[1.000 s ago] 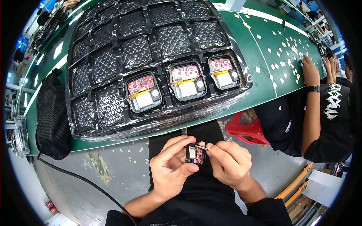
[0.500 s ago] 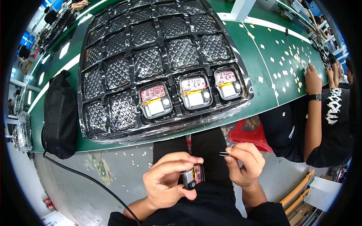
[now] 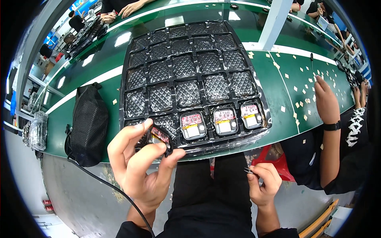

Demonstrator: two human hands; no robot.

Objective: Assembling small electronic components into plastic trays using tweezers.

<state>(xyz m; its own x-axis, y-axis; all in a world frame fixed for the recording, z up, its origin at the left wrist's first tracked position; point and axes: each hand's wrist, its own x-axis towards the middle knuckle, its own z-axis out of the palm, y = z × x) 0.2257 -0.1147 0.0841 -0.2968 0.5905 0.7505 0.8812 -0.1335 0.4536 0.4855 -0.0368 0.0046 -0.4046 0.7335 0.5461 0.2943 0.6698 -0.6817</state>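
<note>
One device (image 3: 160,137), left hand (image 3: 139,166) pinching | tweezers (image 3: 248,170), right hand (image 3: 266,183) gripping | co-worker's shirt (image 3: 348,160): white print (image 3: 351,137)

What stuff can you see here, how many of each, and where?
Table: 1 nearest, green, across the middle
Tray: 1 on top, black, on the table
Tray gadgets: 3, black and red, near row, right side
Held gadget: 1, black and red, in left hand
Tweezers: 1, silvery, in right hand
Bag: 1, black, left of tray
Cable: 1, black, below bag
Squares: many, tan, mostly table's right
Neighbour: 1, black clothes, right
Wristband: 1, black, neighbour's wrist
Background: too small to count
Hands: 2, bare, lower middle
Legs: 2, black trousers, bottom middle
</note>
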